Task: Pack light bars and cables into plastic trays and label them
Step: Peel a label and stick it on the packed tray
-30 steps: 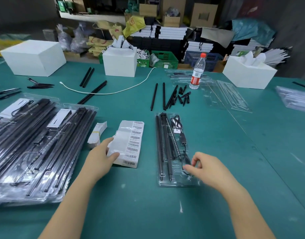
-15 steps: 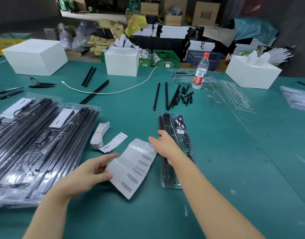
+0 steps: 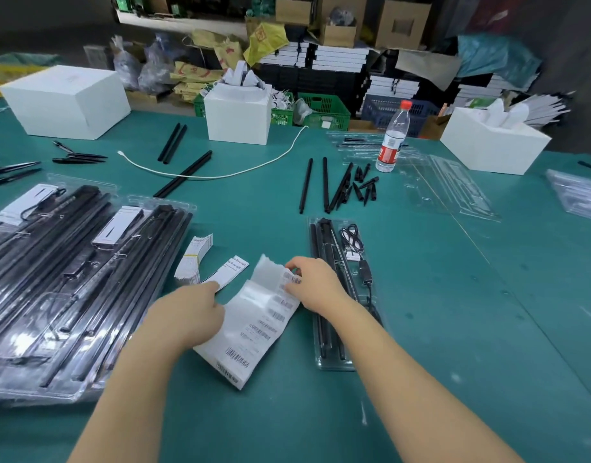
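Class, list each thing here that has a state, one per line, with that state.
Water bottle: upright, capped.
Filled tray: holds bars and cable.
Label sheet: held, one barcode label being pinched.
Left hand: holding the sheet.
Right hand: pinching a label.

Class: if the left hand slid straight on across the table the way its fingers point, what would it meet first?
Probably the loose white label strip just past the left hand, which holds the barcode label sheet; depth is uncertain.
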### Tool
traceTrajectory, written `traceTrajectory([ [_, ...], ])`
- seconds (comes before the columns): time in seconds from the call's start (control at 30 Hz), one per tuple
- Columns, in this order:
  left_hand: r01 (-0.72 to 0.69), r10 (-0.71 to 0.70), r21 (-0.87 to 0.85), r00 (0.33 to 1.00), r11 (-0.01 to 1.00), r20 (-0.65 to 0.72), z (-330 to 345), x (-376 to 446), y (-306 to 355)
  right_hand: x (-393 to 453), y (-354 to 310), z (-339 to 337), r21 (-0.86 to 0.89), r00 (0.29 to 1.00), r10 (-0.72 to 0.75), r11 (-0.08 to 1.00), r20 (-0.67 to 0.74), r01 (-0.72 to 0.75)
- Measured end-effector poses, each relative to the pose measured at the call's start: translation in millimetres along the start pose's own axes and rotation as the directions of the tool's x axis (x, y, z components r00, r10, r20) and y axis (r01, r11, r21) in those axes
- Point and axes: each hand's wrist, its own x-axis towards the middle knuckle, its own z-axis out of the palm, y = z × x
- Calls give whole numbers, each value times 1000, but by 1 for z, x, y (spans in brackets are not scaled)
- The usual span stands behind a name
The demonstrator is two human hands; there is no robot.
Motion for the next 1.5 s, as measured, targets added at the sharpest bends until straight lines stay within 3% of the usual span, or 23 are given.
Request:
traceTrajectory([
  [0.03,-21,27,42,992,999,-124,-3,3,8,0,0,-2,61,1000,-13,998,-11,13],
  [0.1,-202,170,-72,933,977,-316,-6,10,24,-1,-2,-7,268,1000,-12,963,-4,12],
  [0.2,-478,369,-301,860,825,-352,-9,21,44,-3,-5,-12,607,999,3,794,44,-29],
  [0.37,-474,335,-551,879,687,-339,-6,36,48,-7,-6,-15,814,997,33,576,64,-71],
  [0.47,-353,310,-798,925,490,-219,-4,37,43,-8,-5,-14,878,992,108,466,67,-110],
  [0.57,-377,322,-769,918,516,-234,1,40,39,-9,-4,-13,921,987,143,369,73,-122],
  [0.77,-334,284,-821,933,463,-219,3,39,38,-14,-3,-11,888,993,121,458,-6,-50],
  [0.87,-310,289,-858,936,409,-200,1,36,37,-15,-5,-12,735,984,96,677,-150,46],
  [0.93,-309,290,-860,936,407,-199,0,35,37,-17,-5,-12,537,965,-3,831,-261,147],
  [1.0,-315,290,-853,935,416,-204,-1,35,37,-20,-5,-12,355,938,-123,903,-325,242],
  [1.2,-345,345,-852,915,393,-212,-2,32,37,-23,-11,-13,65,884,-293,939,-363,338],
  [1.5,-322,386,-879,905,352,-177,-2,31,34,-26,-15,-7,80,907,-281,944,-314,320],
])
